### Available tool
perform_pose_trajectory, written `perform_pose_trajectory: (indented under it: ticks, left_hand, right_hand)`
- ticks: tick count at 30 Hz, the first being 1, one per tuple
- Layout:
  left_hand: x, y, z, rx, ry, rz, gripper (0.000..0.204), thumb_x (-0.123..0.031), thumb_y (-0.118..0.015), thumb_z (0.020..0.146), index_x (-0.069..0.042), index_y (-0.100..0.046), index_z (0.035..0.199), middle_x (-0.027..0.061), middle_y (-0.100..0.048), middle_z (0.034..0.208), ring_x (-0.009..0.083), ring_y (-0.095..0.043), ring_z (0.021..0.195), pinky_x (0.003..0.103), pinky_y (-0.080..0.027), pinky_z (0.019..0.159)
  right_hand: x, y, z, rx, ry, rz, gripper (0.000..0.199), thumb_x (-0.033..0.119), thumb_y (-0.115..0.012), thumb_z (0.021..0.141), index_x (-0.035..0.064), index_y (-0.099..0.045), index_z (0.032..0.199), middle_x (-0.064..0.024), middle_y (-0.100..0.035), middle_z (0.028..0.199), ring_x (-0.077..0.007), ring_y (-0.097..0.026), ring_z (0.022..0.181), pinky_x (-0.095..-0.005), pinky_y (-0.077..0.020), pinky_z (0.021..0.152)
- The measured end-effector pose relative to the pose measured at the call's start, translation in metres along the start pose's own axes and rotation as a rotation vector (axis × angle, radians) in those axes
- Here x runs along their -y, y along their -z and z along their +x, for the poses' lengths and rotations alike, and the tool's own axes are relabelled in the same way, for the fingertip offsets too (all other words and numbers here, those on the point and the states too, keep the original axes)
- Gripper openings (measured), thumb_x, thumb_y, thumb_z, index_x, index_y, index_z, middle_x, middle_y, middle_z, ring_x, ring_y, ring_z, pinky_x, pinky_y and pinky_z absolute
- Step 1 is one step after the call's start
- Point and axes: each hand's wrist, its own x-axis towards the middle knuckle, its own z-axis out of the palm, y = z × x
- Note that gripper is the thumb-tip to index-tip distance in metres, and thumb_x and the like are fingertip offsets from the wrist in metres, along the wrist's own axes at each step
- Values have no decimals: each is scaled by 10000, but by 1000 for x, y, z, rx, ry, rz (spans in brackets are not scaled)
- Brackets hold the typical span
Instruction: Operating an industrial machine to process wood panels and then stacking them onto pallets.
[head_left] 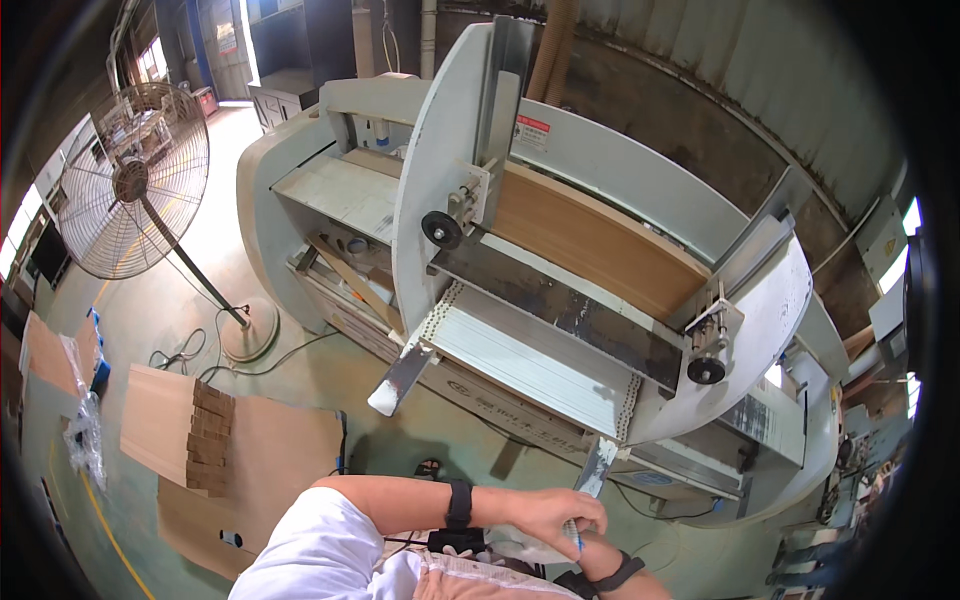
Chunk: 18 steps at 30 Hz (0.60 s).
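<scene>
left hand (pixel 553 514) apparently touches the partly hidden right hand (pixel 598 557).

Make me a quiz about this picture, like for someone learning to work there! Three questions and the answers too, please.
1. Count: how many round black wheels can you see at the front of the big grey machine?
2. True or false: the left hand reaches across to the right wrist.
3. Choose: where does the wire-cage fan stand in the picture?
A) right of the machine
B) left of the machine
C) on top of the machine

Key: 1. Two. 2. True. 3. B.
</scene>
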Motion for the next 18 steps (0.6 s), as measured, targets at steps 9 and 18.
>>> perform_pose_trajectory:
  ticks: [9, 18]
  left_hand:
    - [209, 154, -143, -1194, 544, 538, 424, -292, -656, 687, -17, -523, 981, 160, -510, 1021, 289, -504, 930, 359, -393, 823]
    - [321, 256, -209, -1236, 686, 662, 650, -239, -633, 711, 12, -314, 1220, 240, -355, 1213, 358, -354, 1127, 374, -315, 926]
  right_hand:
    - [-109, -64, 22, -614, -369, 979, 369, 300, -491, 800, -3, -555, 1000, -95, -600, 875, -192, -576, 764, -282, -446, 694]
    - [-193, -234, -8, -327, -740, 1162, 524, 387, -390, 837, 7, -382, 1198, -161, -449, 1173, -331, -435, 1051, -385, -344, 903]
